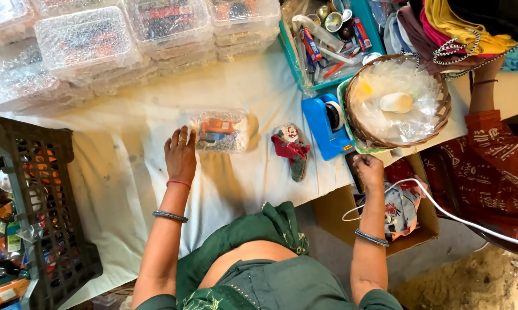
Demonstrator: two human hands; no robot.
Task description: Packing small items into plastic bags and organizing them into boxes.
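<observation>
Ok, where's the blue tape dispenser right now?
In the head view, the blue tape dispenser sits right of centre on the white cloth, beside the wicker basket, above the right hand.

The person wears a dark green garment with short sleeves that end at the upper arms, and a green cloth draped in folds across the lap, its edge trimmed with pale embroidery. Just behind the left hand (181, 156) sits a thin red thread, with a grey metal bangle farther up the forearm. A ring shows on one finger. The right hand (369, 170) has a matching grey bangle up its forearm.
</observation>
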